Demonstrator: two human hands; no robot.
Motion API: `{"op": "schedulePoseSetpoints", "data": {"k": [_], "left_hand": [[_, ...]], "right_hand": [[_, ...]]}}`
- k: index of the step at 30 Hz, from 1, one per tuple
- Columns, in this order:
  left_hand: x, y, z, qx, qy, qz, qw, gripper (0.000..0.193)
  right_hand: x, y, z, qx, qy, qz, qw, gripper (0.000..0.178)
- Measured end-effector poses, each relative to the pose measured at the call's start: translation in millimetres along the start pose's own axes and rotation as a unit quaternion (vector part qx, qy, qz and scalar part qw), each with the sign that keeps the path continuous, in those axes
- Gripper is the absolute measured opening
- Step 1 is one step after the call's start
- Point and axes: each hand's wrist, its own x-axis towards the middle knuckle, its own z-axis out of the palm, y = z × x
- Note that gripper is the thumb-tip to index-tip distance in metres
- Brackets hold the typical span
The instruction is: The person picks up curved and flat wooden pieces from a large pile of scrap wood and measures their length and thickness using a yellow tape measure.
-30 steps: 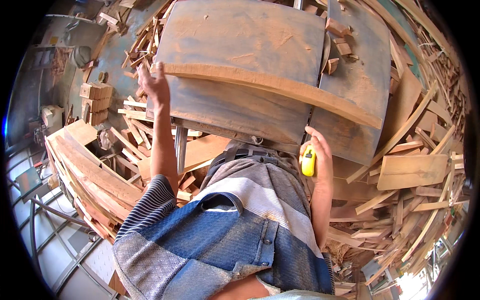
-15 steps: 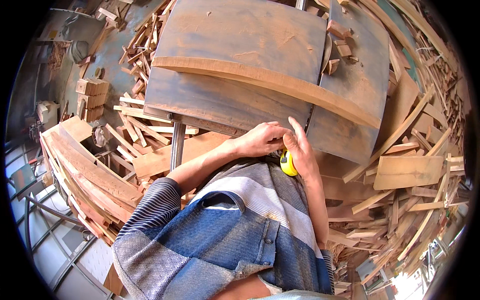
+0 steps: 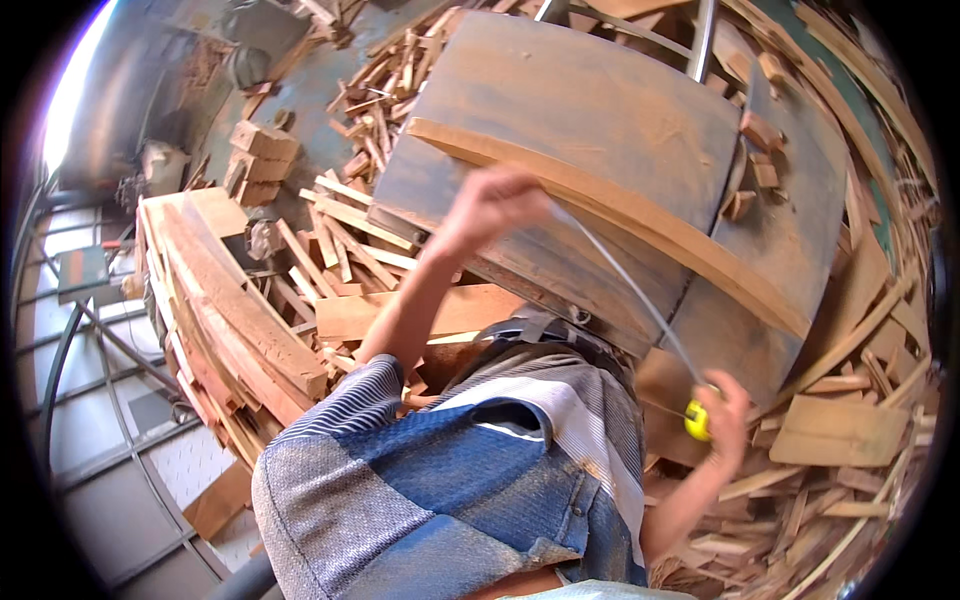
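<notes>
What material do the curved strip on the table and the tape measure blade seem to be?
The curved strip looks like bare, unfinished wood: pale tan with visible grain. The blade, stretched between left hand and right hand, appears thin grey metal, though blurred.

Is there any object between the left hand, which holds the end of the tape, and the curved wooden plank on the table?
Nothing visible lies between them. The left hand holds the tape blade just above the curved plank; the right hand grips the yellow tape measure by the table edge.
</notes>
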Motion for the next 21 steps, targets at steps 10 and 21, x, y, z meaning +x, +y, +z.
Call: {"op": "schedulePoseSetpoints", "data": {"k": [10, 21], "left_hand": [[53.8, -132.5, -218.4, 0.050, 0.253, -0.118, 0.959, 0.013], [51.2, -119.2, -181.7, 0.111, 0.266, -0.103, 0.952, 0.028]], "right_hand": [[42.4, 70.9, -186.4, -0.141, 0.278, -0.008, 0.950, 0.022], [82.2, 31.9, -186.2, -0.278, 0.342, 0.076, 0.894, 0.030]]}}
